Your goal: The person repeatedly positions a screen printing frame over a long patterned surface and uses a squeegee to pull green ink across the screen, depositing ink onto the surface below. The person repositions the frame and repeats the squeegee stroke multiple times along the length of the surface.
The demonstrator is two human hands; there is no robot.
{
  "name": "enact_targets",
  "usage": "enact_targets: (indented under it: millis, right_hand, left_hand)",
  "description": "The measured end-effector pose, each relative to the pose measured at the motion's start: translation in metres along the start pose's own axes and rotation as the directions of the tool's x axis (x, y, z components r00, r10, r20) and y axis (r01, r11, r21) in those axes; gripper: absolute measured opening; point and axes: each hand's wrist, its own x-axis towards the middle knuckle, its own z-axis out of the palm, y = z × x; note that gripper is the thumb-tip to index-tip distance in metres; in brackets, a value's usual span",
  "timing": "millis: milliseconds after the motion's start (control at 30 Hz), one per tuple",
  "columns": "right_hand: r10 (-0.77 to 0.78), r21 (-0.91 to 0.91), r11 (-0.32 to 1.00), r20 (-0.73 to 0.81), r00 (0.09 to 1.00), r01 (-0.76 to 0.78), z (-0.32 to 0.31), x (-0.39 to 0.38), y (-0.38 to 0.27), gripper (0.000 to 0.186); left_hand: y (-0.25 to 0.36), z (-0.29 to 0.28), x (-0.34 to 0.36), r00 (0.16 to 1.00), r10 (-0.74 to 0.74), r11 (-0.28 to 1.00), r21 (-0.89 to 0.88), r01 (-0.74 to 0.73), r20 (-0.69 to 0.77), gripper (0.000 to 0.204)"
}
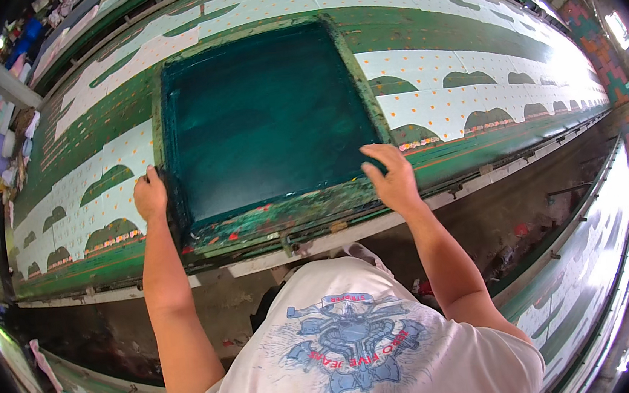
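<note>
Left hand point(151, 193) stands at the outer left side of a large, nearly square screen frame with green-stained, paint-smeared rails point(358, 78), its fingers curled in and its thumb close to them; whether it actually grips the rail cannot be told. Right hand point(395, 181) is loosely open at the frame's right side, near the lower right corner, with thumb and forefinger parted and pointing inward; nothing shows within its fingers, and contact with the rail is unclear. Between the two hands, the frame's dark teal, glossy mesh panel point(266, 125) faces up. The frame lies on a long green printing table point(404, 30), close to the table's near edge, where a pale narrow rail point(312, 246) runs along. White flat sheets dotted with orange point(438, 101) cover the table in rows to both sides of the frame and beyond it, with dark green, scalloped gaps between them. Another long green table point(563, 263) stands at the lower right.
</note>
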Motion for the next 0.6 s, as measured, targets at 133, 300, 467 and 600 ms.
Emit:
enact_targets:
  millis: [133,300,467,600]
  right_hand:
    - [0.43,0.21,0.88,0.023,0.902,-0.425,-0.037,-0.015,0.07,0.035]
    - [0.305,0.286,0.902,0.105,0.946,-0.323,-0.033,0.003,0.127,0.047]
    - [0.213,0.336,0.918,0.034,0.976,-0.212,-0.001,0.046,0.145,0.056]
    - [0.07,0.211,0.975,0.034,0.997,-0.076,0.01,0.075,0.15,0.056]
  left_hand:
    - [0.005,-0.003,-0.002,1.0,-0.024,0.994,0.102,0.024,-0.007,0.074]
    - [0.012,-0.002,-0.002,1.0,0.011,0.977,0.212,-0.005,-0.027,0.073]
    - [0.02,0.002,0.0,1.0,0.008,0.97,0.242,-0.001,-0.027,0.072]
    - [0.017,0.0,-0.005,1.0,-0.005,0.982,0.191,0.008,-0.016,0.072]
